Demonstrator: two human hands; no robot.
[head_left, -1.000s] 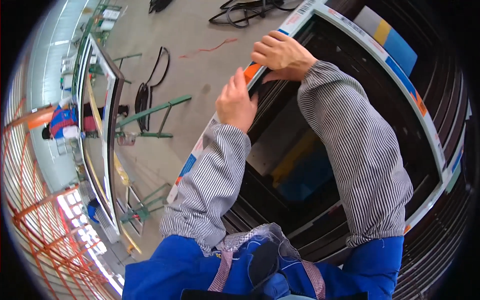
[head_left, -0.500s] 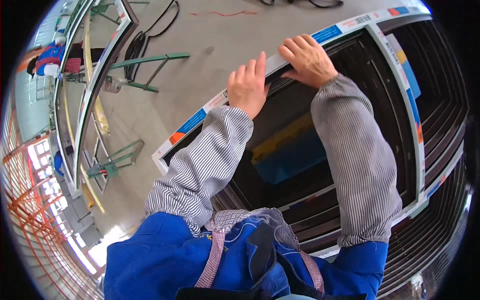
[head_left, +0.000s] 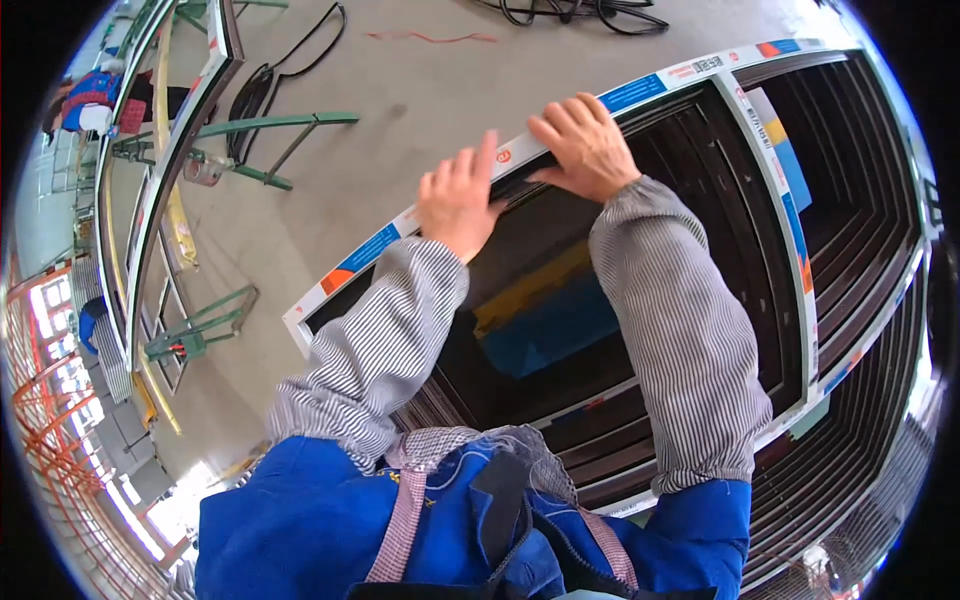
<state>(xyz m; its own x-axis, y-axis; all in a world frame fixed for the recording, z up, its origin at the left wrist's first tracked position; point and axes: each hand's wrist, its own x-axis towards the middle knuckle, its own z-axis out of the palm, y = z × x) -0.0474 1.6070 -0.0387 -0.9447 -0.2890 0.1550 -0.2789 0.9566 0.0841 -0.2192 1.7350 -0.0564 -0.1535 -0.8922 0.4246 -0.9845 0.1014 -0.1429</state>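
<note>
A large window frame [head_left: 800, 262] lies in front of me, dark inside, its outer face covered with white, blue and orange protective film. My left hand [head_left: 458, 203] grips the far rail, fingers over the outer edge and thumb on the inner side. A short way to the right, my right hand [head_left: 590, 152] holds the same rail, fingers bent over it and thumb inside. Part of the rail shows between the two hands. Through the opening, a blue and yellow piece [head_left: 545, 325] is visible, dim and partly hidden by my right forearm.
More dark frames [head_left: 860, 345] are stacked below and to the right. On the left, another long frame [head_left: 185, 140] rests near green metal stands [head_left: 270, 125]. Black cables [head_left: 580, 12] lie on the grey floor. A person [head_left: 92, 100] is at the far left.
Both hands and the far rail appear slightly lower and further left, partly because the whole view has shifted. Each hand keeps its grip on the window frame.
</note>
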